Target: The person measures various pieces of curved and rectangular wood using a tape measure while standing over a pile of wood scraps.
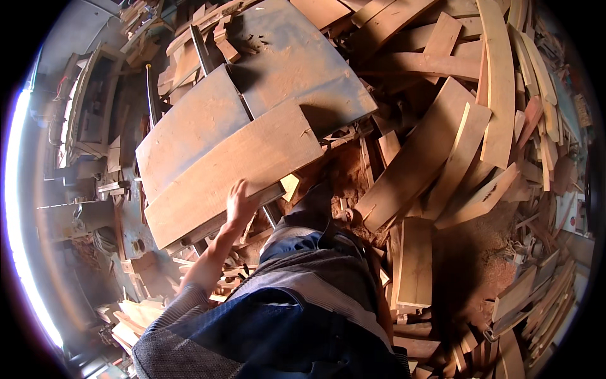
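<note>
A wide, flat wooden board (233, 164) lies slantwise across the near part of a dusty metal machine table (196, 120). My left hand (238, 205) is at the near long edge of this board, its fingertips over the top face and its palm against the edge. Whether the thumb goes underneath is hidden. My right arm (382, 300) shows only as a thin strip beside my clothing, down at my right side. The fingers of my right hand cannot be made out in the shadow there.
Long curved planks (499, 82) and cut boards (416, 164) are heaped on the right. A short board (415, 262) stands near my right side. Reddish sawdust (492, 278) covers the floor there. Metal rails (201, 47) and offcuts (224, 41) lie about the far left of the table.
</note>
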`<act>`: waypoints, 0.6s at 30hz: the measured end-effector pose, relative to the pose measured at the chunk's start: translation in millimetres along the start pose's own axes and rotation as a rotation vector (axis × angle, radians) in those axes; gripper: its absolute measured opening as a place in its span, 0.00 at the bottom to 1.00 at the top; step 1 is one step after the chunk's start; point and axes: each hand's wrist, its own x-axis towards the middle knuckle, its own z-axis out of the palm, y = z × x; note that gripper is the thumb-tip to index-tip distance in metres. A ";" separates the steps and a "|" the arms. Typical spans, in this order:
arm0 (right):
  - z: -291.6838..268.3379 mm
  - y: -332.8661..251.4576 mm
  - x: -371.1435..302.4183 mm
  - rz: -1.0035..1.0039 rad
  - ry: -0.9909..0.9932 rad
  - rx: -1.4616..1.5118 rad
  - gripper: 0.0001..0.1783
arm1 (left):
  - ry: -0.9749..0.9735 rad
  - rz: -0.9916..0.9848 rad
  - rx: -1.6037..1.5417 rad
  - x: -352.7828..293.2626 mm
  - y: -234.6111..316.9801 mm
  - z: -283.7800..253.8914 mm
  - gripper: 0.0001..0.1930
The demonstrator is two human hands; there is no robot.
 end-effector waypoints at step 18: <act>11.7 -38.1 4.5 0.025 0.064 0.094 0.27 | 0.054 0.065 -0.275 153.4 143.0 68.5 0.17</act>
